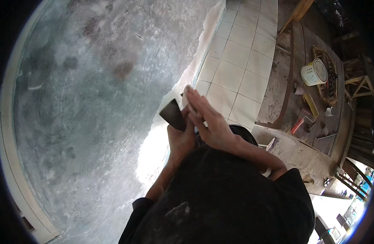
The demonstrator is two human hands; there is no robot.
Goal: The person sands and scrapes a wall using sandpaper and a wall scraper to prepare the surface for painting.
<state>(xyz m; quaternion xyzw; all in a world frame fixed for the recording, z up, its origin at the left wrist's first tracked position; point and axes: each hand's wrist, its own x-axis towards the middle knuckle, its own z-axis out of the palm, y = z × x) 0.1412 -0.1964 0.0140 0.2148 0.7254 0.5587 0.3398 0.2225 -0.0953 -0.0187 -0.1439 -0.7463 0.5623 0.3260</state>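
My left hand (182, 141) is closed round a putty knife (172, 115), whose dark, wide blade points up and to the left. The grip of the knife is hidden in the fingers. Against the left hand's fingers, from the right, lies my right hand (214, 127), with its fingers stretched out and tilted up. Whether anything small sits between the two hands I cannot tell. Close to the left of both hands is a grey, patchy plastered wall (93, 110).
Pale tiles (229, 69) run along the wall. At the right, a wooden bench (305, 44) bears a white bucket (314, 73), a paint roller with a red handle (297, 125) and a yellow roller sleeve (311, 104). A pale frame (10, 150) edges the far left.
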